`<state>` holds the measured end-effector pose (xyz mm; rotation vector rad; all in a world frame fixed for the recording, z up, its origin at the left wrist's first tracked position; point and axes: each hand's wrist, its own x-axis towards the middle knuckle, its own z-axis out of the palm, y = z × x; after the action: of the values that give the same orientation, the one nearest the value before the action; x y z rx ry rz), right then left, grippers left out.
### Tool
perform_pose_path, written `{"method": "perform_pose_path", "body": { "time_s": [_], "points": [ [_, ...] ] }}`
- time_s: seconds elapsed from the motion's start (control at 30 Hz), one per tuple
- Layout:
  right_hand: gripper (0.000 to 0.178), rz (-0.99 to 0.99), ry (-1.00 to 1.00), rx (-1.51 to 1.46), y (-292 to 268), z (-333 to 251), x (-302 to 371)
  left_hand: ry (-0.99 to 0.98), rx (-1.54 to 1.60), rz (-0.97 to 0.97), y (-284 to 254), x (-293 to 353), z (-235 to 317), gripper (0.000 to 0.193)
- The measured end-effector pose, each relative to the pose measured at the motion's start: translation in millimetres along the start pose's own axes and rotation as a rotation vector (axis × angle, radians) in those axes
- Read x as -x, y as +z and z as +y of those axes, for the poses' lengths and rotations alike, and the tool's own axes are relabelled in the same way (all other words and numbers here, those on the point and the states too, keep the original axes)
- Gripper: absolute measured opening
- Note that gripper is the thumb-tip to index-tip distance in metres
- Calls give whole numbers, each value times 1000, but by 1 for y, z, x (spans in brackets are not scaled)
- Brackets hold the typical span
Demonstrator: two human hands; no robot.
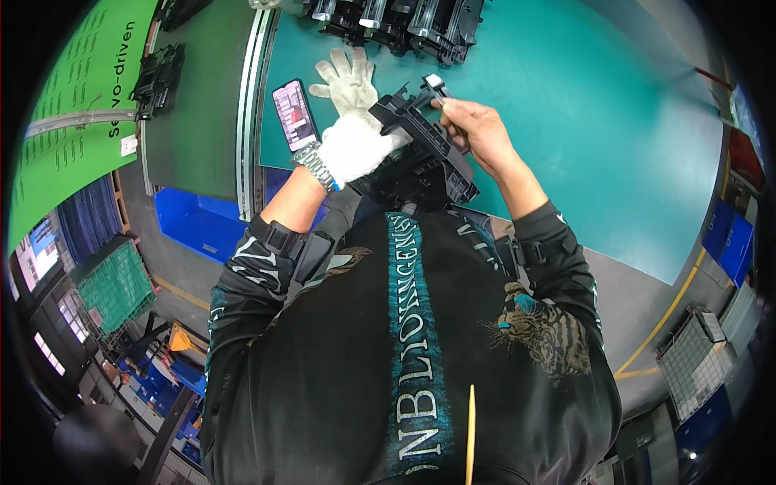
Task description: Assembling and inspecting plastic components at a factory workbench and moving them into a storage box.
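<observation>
My left hand point(360, 149) wears a white glove and is closed around the left side of a black moulded plastic housing point(424, 137). The housing is held tilted at the near edge of the green table. My bare right hand point(478, 133) pinches at its upper right part, close to a small white piece point(434, 82) on the tip. What exactly lies between those fingertips is hidden. Just beyond my left hand, a loose white glove point(346, 79) rests on the table. Beside it lies a phone point(295, 115) with its screen lit.
Several similar black housings point(443, 31) stand in a row at the far side of the green table point(582, 121). To the left runs a dark conveyor belt point(200, 105) with metal rails, carrying another black part point(158, 81). A blue bin point(194, 222) sits below it.
</observation>
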<state>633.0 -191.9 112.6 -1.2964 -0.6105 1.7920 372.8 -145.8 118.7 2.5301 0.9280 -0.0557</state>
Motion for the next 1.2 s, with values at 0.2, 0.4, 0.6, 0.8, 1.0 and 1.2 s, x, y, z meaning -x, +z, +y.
{"method": "perform_pose_path", "body": {
  "time_s": [0.2,0.4,0.6,0.8,1.0,1.2],
  "points": [
    [27,-113,-91,216,8,-22,8,-66,106,-63,-53,-10,27,41],
    [28,302,-218,508,-17,21,-32,70,-4,-148,-54,2,-2,39],
    [24,517,-215,865,-29,86,-12,-157,71,-5,-13,22,-53,33],
    [18,599,-111,901,36,133,-10,-315,99,-54,1,51,-114,24],
    [19,573,-218,1078,38,137,-13,-350,146,-125,8,44,-121,30],
    [18,486,-239,956,48,117,-20,-340,130,-202,-55,51,-106,42]
  ]
}}
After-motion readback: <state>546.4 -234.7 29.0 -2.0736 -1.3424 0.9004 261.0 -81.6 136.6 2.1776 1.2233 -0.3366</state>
